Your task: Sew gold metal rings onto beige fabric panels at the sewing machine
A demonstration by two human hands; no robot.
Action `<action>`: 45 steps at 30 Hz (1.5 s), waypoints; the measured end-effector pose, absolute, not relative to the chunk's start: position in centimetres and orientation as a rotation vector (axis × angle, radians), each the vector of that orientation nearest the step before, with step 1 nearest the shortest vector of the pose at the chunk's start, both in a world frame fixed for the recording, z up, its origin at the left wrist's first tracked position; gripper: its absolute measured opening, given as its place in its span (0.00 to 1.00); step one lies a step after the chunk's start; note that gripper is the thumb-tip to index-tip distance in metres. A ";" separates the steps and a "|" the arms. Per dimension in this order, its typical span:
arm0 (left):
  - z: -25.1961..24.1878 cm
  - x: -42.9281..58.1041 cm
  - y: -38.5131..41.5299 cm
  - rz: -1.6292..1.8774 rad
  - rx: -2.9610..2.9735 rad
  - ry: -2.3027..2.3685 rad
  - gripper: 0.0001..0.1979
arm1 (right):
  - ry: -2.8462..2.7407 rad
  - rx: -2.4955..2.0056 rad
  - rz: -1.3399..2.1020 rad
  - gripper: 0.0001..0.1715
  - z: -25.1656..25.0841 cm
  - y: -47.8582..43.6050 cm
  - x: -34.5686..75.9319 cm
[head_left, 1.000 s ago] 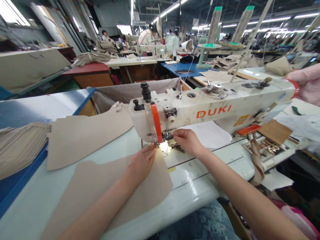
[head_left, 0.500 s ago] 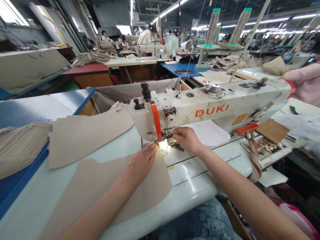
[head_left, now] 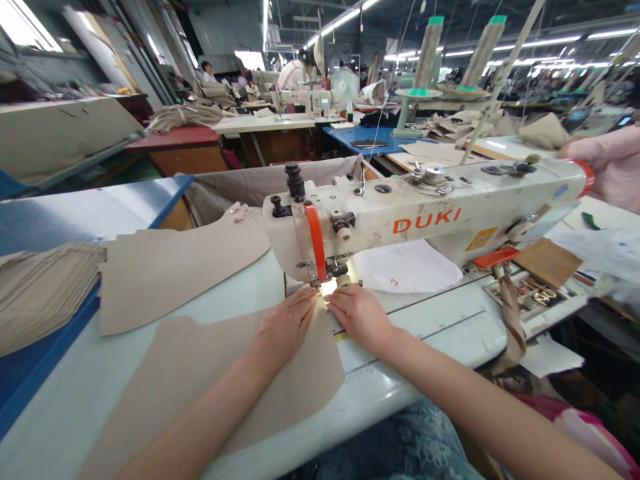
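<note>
A beige panel (head_left: 220,373) of fabric or leather lies on the pale table of the sewing machine (head_left: 370,207), its upper edge at the lit needle area. My left hand (head_left: 287,323) rests flat on it, fingers stretched out, fingertips just left of the presser foot. From the right, my right hand (head_left: 363,317) reaches in low. Its fingers are drawn together at the panel's edge, close beside the needle; the thumb is mostly hidden. Both hands' fingertips are a short gap apart. The needle tip is lost in the lamp's glare.
More cut panels (head_left: 180,267) lie left of the machine, with a thick stack (head_left: 47,293) on the blue-edged side table. A white sheet (head_left: 407,267) sits under the machine arm. A small parts tray (head_left: 535,297) is at right. A pink sleeve (head_left: 610,163) shows near the handwheel.
My right hand has come down and left from the knob under the machine head to the panel's edge at the needle. My left hand and the panel look almost unmoved.
</note>
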State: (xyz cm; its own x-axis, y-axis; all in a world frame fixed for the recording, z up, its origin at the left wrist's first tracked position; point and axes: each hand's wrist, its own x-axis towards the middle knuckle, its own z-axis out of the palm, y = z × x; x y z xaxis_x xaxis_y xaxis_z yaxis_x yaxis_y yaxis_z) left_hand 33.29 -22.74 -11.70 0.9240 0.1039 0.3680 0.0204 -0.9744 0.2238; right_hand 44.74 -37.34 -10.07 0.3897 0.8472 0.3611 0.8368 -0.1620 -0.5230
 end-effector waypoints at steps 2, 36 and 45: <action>-11.9 33.3 -22.7 0.583 2.867 0.087 0.20 | -1.614 -2.077 -0.107 0.11 -10.6 -37.1 44.3; -11.8 33.4 -22.6 0.578 2.826 0.052 0.20 | -1.941 -2.257 -0.190 0.09 -9.8 -36.4 44.3; -11.7 33.5 -22.2 0.497 2.888 0.146 0.19 | -1.865 -2.254 -0.216 0.07 -10.1 -36.2 44.2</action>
